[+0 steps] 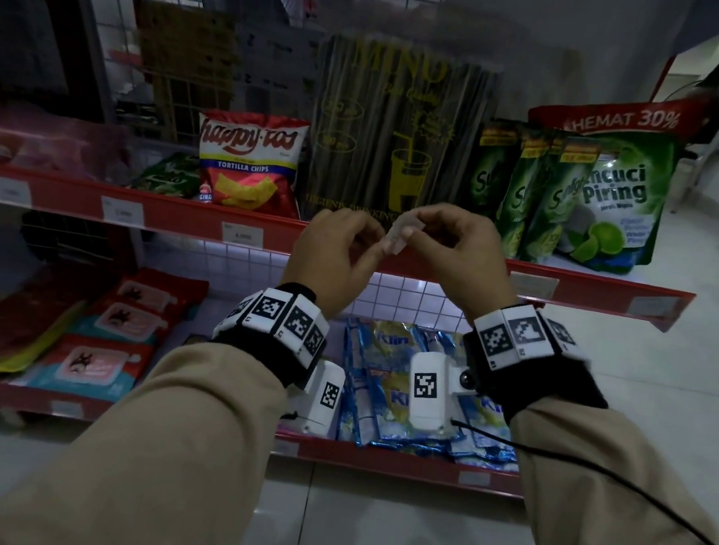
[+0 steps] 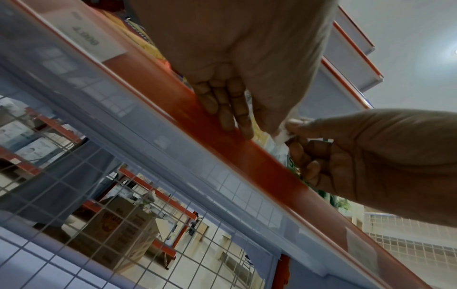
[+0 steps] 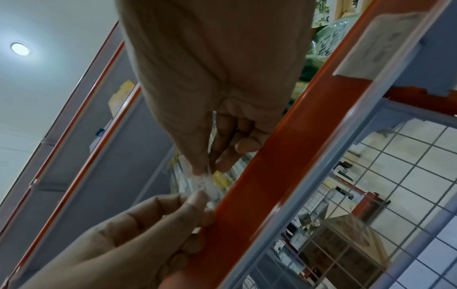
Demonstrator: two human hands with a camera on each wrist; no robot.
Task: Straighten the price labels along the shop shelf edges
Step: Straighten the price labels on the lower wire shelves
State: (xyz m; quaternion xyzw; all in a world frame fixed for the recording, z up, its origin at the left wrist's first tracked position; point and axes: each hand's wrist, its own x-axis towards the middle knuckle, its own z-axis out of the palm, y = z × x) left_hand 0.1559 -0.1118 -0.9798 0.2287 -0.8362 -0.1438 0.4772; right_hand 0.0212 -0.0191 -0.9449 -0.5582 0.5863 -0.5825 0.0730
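A small white price label (image 1: 402, 231) is held loose in front of the red shelf edge (image 1: 181, 214), out of its strip. My left hand (image 1: 381, 242) pinches its lower end and my right hand (image 1: 414, 228) pinches its upper end. The right wrist view has the right thumb and forefinger closed on the label (image 3: 207, 184), with the left hand's fingertips (image 3: 197, 197) meeting it from below. In the left wrist view the crumpled label (image 2: 281, 137) sits between both hands just above the red edge (image 2: 247, 156). Other labels (image 1: 242, 236) (image 1: 123, 211) (image 1: 533, 285) sit in the strip.
On the shelf stand a tortilla chips bag (image 1: 250, 162), a tall pack of drinking straws (image 1: 395, 138) and green dish soap pouches (image 1: 589, 198). Blue sachets (image 1: 382, 391) and wipes packs (image 1: 107, 343) lie on the lower shelf. Tiled floor opens to the right.
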